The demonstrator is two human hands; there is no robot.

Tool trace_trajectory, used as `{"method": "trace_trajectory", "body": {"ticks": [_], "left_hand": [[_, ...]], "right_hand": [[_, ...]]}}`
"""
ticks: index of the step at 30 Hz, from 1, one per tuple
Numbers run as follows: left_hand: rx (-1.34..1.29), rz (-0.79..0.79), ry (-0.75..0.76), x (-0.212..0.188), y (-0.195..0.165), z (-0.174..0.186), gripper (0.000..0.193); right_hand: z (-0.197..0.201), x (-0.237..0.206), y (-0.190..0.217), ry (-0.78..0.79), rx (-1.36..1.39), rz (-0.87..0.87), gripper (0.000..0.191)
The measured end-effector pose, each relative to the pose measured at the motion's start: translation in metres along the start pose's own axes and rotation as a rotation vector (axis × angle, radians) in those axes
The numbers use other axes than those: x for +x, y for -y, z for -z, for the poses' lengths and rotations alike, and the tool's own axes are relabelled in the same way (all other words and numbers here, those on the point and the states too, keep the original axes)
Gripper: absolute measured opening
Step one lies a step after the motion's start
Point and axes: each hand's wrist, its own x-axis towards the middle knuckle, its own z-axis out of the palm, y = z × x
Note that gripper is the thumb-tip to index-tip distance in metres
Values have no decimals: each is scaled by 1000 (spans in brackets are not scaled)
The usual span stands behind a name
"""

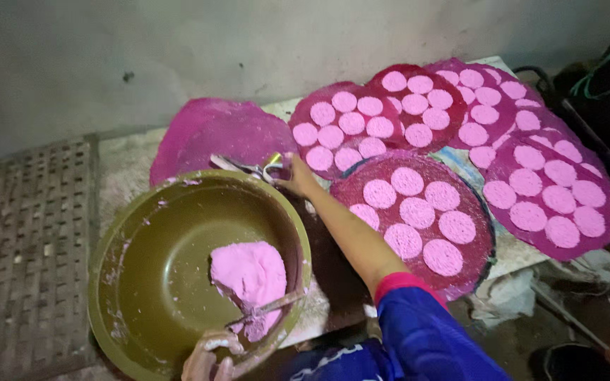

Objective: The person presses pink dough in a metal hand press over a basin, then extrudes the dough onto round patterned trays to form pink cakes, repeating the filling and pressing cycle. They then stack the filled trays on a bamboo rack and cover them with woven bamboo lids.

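Metal ring mould (248, 166) – laid flat on bare magenta mat (210, 130), gripped at its handle, olive basin (118, 254) just beside – pink dough lump (248, 275) inside, thin spoon (266, 309) stuck in

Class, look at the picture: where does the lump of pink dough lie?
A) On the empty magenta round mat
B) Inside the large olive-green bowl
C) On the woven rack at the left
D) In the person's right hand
B: the pink dough sits on the inner wall of the olive-green bowl, with a metal utensil stuck in it that the left hand holds at the rim.
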Motion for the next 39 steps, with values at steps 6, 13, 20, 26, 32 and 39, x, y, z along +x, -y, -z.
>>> {"method": "trace_trajectory", "body": {"ticks": [6, 13, 20, 26, 32, 39], "left_hand": [[-288, -81, 30, -21, 63, -10, 24], [-563, -266, 286, 16, 50, -128, 22], [-516, 88, 572, 45, -121, -372, 18], [-286, 25, 823, 57, -229, -595, 14], [-209, -107, 983, 61, -271, -700, 17], [-132, -163, 680, 104, -187, -796, 44]], "right_hand": [[38, -47, 1, -83, 189, -158, 67], [213, -276, -4, -180, 622, -170, 54], [368, -514, -63, -408, 615, -394, 41], [468, -640, -107, -530, 588, -536, 37], [595, -633, -124, -527, 517, -566, 33], [788, -451, -190, -438, -122, -154, 27]]}}
